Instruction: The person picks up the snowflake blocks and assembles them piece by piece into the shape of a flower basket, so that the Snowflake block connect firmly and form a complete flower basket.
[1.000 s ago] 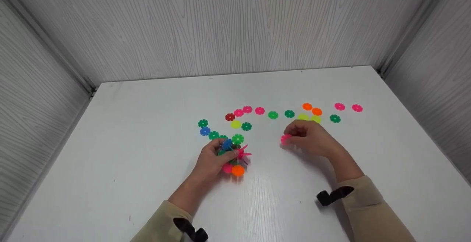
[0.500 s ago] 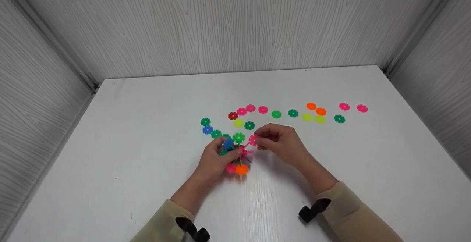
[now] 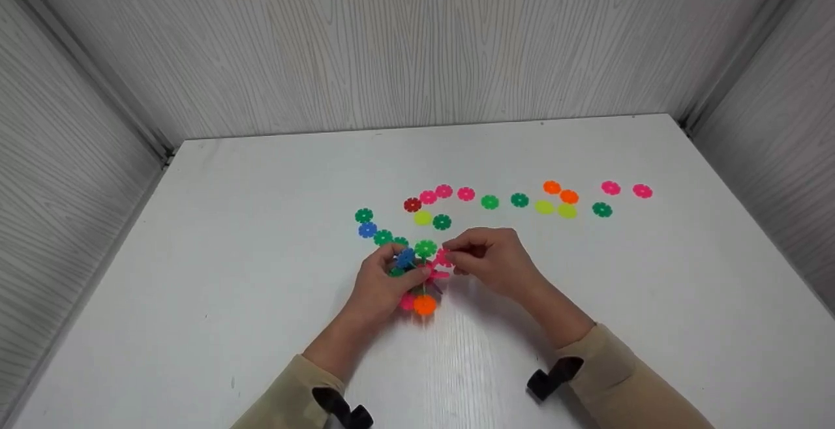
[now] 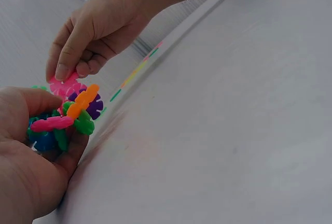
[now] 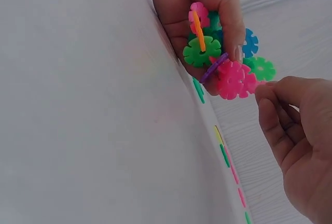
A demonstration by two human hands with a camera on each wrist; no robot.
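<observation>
My left hand (image 3: 381,285) grips a cluster of interlocked plastic snowflake discs in green, blue, pink, orange and purple. An orange disc (image 3: 425,305) sticks out at its near side, and a light green disc (image 3: 426,248) at its far side. Between thumb and fingertips, my right hand (image 3: 492,263) pinches a pink snowflake disc (image 4: 63,85) against the cluster's right side. In the right wrist view that disc meets a larger pink disc (image 5: 233,80) of the cluster, beside a purple disc (image 5: 214,68). The left fingers and palm hide part of the cluster.
Loose snowflake discs lie flat beyond the hands on the white table (image 3: 261,233), among them a dark red disc (image 3: 412,205), a blue disc (image 3: 368,229) and a pink disc (image 3: 642,191) at far right. A wood-grain panel (image 3: 417,44) stands behind the table.
My right hand has carried the pink disc leftward from the table's middle to the cluster, then slightly closer against it. The left hand keeps its grip nearly in place.
</observation>
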